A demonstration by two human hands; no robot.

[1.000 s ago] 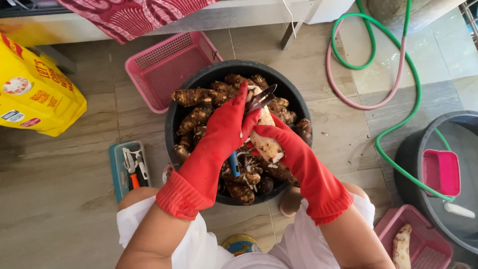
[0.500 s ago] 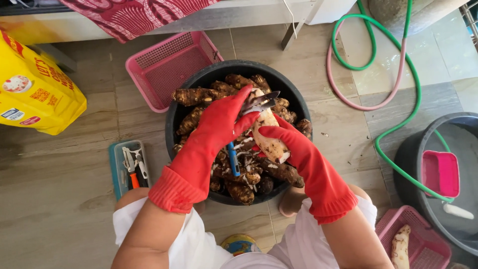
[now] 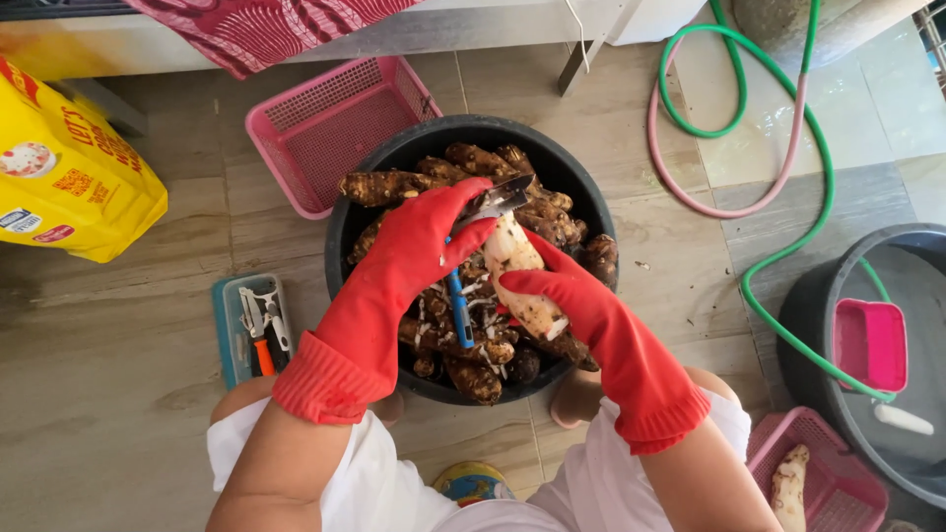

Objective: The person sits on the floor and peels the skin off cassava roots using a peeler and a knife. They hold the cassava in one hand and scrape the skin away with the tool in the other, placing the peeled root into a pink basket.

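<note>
Floor: grey-brown tiles point(image 3: 118, 374) ran under everything, with a paler tiled patch at the upper right.
Black tub: a round black tub point(image 3: 367, 197) stood on the floor in front of the person's knees, filled with brown, rough-skinned roots point(image 3: 394, 183) and pale peel scraps.
Left hand: the left hand point(image 3: 434, 232), in a red rubber glove, was closed around a peeler point(image 3: 461, 305) with a blue handle, its metal head resting against the top of the root being worked.
Right hand: the right hand point(image 3: 557, 291), also in a red glove, gripped a half-peeled root point(image 3: 520, 276) from below; the root showed white flesh and was held over the tub, just above the pile.
Pink basket: an empty pink mesh basket point(image 3: 325, 123) sat on the floor touching the tub's upper left rim.
Tool tray: a small teal tray point(image 3: 229, 330) with cutters and an orange-handled tool lay left of the tub.
Yellow bag: a yellow printed bag point(image 3: 69, 177) lay at the far left.
Hose: a green and pink hose point(image 3: 778, 251) looped across the floor on the right and led into a grey basin point(image 3: 907, 266) holding a pink scoop point(image 3: 869, 345).
Second basket: another pink basket point(image 3: 838, 483) at the lower right held one peeled root point(image 3: 788, 488).
Cloth: a red patterned cloth point(image 3: 256, 30) hung at the top edge.
</note>
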